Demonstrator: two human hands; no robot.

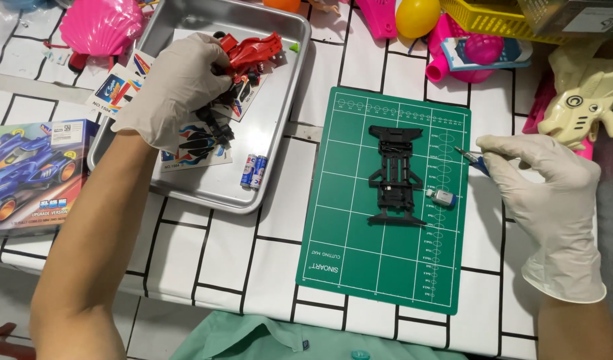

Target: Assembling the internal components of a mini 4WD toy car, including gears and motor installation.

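The left hand [176,87], in a pale glove, reached into the metal tray [280,143] at the tabletop's far left, its fingers closed around a cluster of small black parts [216,120] just beside the red car body [256,50]; sticker sheets [193,150] and two small batteries [253,171] lay on the tray floor nearer the front edge. The right hand [553,200], also gloved, rested off the right edge of the green cutting mat [360,267], pinching a slim blue-handled tool [473,159] whose tip pointed left toward the mat. The black chassis [394,175] lay flat near the mat's centre, its long axis running from the far edge toward the near edge, crosswise to the line between the two hands. It sat between them, with the right hand clearly nearer and the left well apart. A small silver motor [441,197] lay touching or just beside the chassis's right flank, between chassis and right hand. A boxed car kit [33,173] sat at the tabletop's left edge.
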